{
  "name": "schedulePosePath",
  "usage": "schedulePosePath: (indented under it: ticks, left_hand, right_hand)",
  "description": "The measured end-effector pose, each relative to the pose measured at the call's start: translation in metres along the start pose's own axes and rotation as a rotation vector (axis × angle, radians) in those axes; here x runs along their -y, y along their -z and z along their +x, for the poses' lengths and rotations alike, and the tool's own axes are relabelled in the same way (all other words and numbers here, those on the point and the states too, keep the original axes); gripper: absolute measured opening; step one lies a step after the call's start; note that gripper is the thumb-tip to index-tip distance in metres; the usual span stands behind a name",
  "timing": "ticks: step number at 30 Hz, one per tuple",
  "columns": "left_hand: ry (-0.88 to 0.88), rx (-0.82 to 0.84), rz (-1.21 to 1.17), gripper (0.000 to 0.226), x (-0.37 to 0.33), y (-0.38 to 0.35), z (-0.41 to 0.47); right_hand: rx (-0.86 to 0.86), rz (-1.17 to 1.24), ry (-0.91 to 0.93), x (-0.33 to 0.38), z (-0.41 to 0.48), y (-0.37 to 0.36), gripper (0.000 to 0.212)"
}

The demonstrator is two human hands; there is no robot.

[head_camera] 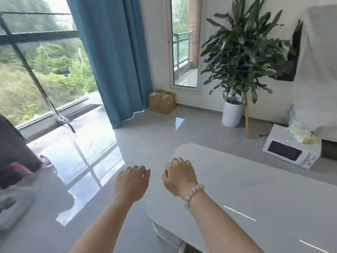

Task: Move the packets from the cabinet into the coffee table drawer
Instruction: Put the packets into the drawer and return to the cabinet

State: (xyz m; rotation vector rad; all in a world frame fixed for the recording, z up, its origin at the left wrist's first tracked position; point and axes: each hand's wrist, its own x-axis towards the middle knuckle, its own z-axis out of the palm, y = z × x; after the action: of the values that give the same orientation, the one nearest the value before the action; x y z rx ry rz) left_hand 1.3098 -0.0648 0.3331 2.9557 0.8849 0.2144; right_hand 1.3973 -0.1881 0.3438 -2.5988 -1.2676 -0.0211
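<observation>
Both my hands hang in front of me over the floor and the table's left end, backs up, fingers loosely curled, holding nothing. My left hand [132, 181] is above the grey floor. My right hand [177, 177], with a bead bracelet on the wrist, is over the rounded left end of the white coffee table [255, 194]. No drawer front shows from this angle. No packets and no cabinet are in view.
A white microwave [290, 151] sits on the floor at the right with pale packs on top. A potted plant [232, 114] and a cardboard box [162, 101] stand by the far wall. A blue curtain [116, 57] hangs beside the big window. Dark blurred objects [12, 157] are at the left edge.
</observation>
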Motion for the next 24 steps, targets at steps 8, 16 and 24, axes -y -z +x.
schedulePosePath:
  ticks: [8, 16, 24]
  left_hand:
    - [0.280, -0.066, 0.042, 0.040, 0.157, 0.045, -0.047]
    - [0.601, -0.056, 0.061, 0.038, 0.314, 0.080, -0.129]
    - [0.953, -0.044, 0.060, 0.041, 0.433, 0.093, -0.258]
  right_hand:
    - [0.003, -0.050, 0.274, 0.157, 0.049, -0.014, 0.037]
    - [0.005, -0.049, 0.627, 0.354, 0.060, -0.049, 0.037]
    - [0.087, -0.002, 0.957, 0.518, 0.014, -0.094, 0.035]
